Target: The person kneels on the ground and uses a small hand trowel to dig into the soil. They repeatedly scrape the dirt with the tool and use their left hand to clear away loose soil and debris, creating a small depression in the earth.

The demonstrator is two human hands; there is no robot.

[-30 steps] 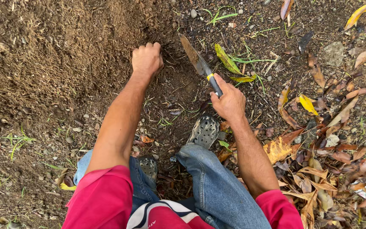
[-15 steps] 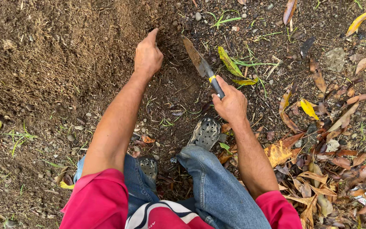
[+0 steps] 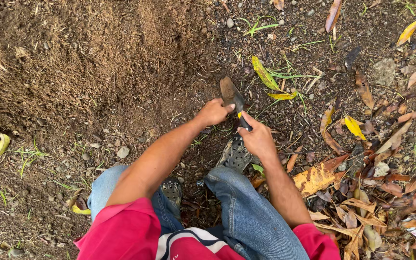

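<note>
The person crouches over bare soil, and the trowel (image 3: 232,96) is the landmark here. Its blade is brown w/ dirt, the tip points away from the person, and it lies just above the ground at the edge of the loose earth mound (image 3: 73,58), which rises to the left of the trowel. The right hand (image 3: 257,138) is closed around the dark handle, directly below the blade, w/ a small yellow band showing btw. hand and blade. The left hand (image 3: 214,111) is curled, its thumb and fingertips touch the left edge of the blade near the neck; I cannot tell if it really pinches the blade or only rests on it. Just below the trowel 1 grey perforated shoe (image 3: 236,154) shows, touching the right hand's underside in the view. A 2nd shoe (image 3: 172,190) is further down-left, partly under the left forearm. Below these come blue jeans (image 3: 246,212) and a red shirt (image 3: 126,231). To the right of the trowel lies a green-yellow leaf (image 3: 266,77), very near the blade, and further right many dry brown leaves (image 3: 362,192) cover the ground. A small stone (image 3: 123,152) sits well left of the trowel.
</note>
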